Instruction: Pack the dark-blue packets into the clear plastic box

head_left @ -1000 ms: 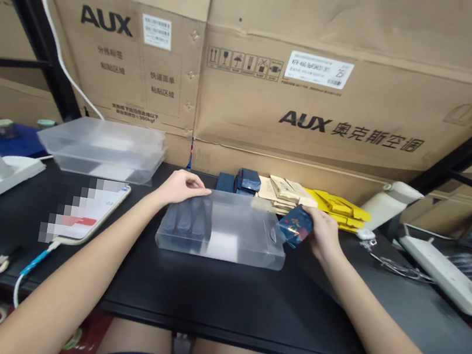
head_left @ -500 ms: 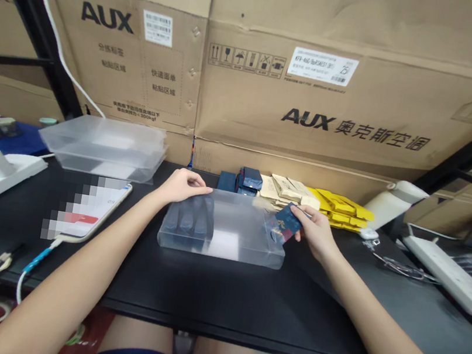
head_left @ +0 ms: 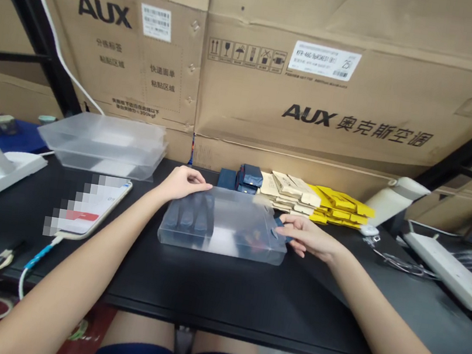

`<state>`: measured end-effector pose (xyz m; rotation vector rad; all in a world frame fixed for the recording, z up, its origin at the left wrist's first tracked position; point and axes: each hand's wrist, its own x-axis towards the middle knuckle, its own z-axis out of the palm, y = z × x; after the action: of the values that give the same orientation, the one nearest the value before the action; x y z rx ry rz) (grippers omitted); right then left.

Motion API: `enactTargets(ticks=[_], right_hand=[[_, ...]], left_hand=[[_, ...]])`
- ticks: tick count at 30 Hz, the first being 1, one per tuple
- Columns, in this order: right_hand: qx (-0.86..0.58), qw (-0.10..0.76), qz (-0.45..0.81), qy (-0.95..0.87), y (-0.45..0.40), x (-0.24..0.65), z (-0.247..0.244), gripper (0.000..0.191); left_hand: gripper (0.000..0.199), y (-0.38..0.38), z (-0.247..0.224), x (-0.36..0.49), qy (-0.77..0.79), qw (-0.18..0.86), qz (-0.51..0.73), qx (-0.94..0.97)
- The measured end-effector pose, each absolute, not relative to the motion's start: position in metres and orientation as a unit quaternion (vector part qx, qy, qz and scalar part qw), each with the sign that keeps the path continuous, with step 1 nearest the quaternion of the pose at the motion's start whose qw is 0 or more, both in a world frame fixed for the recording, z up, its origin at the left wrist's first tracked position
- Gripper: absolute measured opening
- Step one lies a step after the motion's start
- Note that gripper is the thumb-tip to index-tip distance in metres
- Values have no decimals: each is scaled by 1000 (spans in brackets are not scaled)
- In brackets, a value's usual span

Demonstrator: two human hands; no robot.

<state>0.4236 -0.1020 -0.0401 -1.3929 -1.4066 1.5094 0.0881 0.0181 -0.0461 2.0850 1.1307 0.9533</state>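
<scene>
A clear plastic box (head_left: pixel 231 212) lies flat on the black table in front of me. Dark packets (head_left: pixel 188 217) stand side by side in its left part. My left hand (head_left: pixel 186 184) grips the box at its back left edge, fingers curled and thumb resting on top. At the right end, my right hand (head_left: pixel 309 237) pinches a small dark blue packet (head_left: pixel 278 226) with coloured print. Most of that packet is inside the box, seen blurred through the plastic; its outer end is partly hidden by my fingers.
Behind the box sit dark blue packets (head_left: pixel 250 178), cream packets (head_left: pixel 289 190) and yellow packets (head_left: pixel 340 205). A white bottle (head_left: pixel 396 204) leans at the right. Clear trays (head_left: pixel 103 142), a phone (head_left: pixel 98 207) and a power strip (head_left: pixel 19 168) are at left. Large cartons (head_left: pixel 238 100) form the back.
My right hand has moved the dark blue packet left and down into the clear box's right end. My left hand has stayed on the box.
</scene>
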Motion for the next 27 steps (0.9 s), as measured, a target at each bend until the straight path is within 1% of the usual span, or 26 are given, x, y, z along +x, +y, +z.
enactTargets(ticks=[4,7,12,15,18,24,27], right_hand=[[-545,317,565,-532,-104,423,-38,48],[-547,312,561,-537,-104,424,-37,46],[-526,311,559,-560,-103,427,-36,42],[-518,304,558,-573,-103,429,-36,42],[-519,303,561,-569,-103,431,-36,43],[-488,246,586,-599,-104,432,-35,42],[-472,218,598,-610,-106,431,-34,36]], left_hand=[[37,17,-46,88,426,288,357,780],[39,17,-48,89,424,273,375,778],[48,15,-49,91,462,191,414,761],[53,15,-48,91,484,130,410,762],[56,15,-47,91,487,101,406,767],[53,13,-47,91,499,85,402,763],[52,10,-44,92,509,83,398,759]])
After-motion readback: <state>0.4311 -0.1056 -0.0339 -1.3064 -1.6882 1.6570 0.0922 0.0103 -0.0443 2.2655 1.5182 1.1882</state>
